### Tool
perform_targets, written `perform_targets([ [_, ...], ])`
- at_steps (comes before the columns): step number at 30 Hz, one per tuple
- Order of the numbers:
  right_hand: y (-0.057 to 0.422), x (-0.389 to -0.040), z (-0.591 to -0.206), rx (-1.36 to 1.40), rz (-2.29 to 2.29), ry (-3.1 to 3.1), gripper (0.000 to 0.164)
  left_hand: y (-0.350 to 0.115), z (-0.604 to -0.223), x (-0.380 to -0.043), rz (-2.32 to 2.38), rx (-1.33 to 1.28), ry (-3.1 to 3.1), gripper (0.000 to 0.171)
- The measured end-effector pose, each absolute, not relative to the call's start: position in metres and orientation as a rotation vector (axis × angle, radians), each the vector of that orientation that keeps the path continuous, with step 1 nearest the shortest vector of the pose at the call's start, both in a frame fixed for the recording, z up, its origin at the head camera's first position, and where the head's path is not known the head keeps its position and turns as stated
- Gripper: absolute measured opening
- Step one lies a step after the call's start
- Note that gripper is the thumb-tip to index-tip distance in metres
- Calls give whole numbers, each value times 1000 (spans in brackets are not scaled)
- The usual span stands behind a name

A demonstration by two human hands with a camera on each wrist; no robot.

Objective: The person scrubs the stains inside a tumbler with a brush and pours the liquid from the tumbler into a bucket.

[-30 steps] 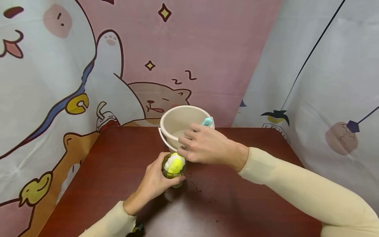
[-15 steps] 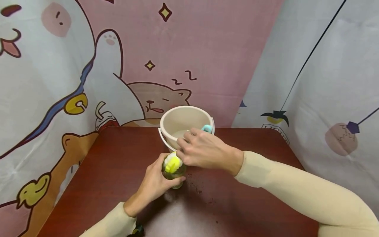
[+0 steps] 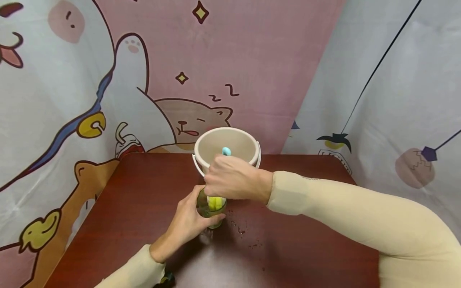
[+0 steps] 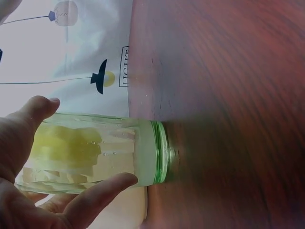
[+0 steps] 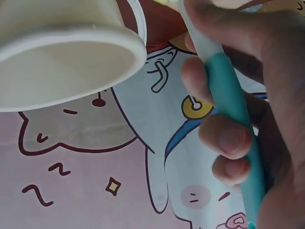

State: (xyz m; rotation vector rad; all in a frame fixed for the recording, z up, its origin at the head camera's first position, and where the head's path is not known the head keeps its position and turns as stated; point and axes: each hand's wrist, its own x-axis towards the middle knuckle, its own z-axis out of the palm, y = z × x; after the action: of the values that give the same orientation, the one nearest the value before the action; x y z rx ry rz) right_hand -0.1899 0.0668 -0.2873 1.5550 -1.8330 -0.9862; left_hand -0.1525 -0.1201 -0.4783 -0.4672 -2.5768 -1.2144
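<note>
A green-tinted clear glass (image 4: 119,155) stands on the table, with my left hand (image 3: 189,220) gripping it around its side. My right hand (image 3: 234,178) is directly above the glass's mouth, fingers curled round the teal and white handle of a cup brush (image 5: 233,100). The brush's yellow and white sponge head (image 3: 216,203) is inside the glass, in its upper part as the left wrist view shows. The teal end of the handle sticks up beyond the right fist in the head view. That fist hides part of the glass's rim.
A cream bucket (image 3: 199,154) with a white handle stands just behind the glass. Water drops (image 3: 239,230) lie on the dark red table (image 3: 306,240). A small dark object (image 3: 166,279) shows beside the left sleeve. Printed cloth (image 3: 270,60) hangs behind the table.
My right hand has shifted left over the glass, turning the brush so its handle end swings left. The sponge sits lower in the glass. My left hand and the glass stay put.
</note>
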Motion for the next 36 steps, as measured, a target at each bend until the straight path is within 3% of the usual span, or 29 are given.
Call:
perform_targets([
  [8,54,-209,-267,1668,-957,-2185,16,-122,-478,-155,-1230,-462,-2590,86],
  [14,62,-230,-261,1659,-786,-2466,32,-121,-478,-156,-1233,-448,-2593,85],
  [20,83,-244,-271,1683,-529,-2596,24,-121,-477,-156,-1262,-418,-2610,87],
  [31,86,-240,-295,1694,-467,-2563,30,-121,-477,-157,-1254,-426,-2605,86],
  [36,82,-230,-292,1790,-566,-2356,23,-121,-477,-156,-1256,-410,-2623,85],
])
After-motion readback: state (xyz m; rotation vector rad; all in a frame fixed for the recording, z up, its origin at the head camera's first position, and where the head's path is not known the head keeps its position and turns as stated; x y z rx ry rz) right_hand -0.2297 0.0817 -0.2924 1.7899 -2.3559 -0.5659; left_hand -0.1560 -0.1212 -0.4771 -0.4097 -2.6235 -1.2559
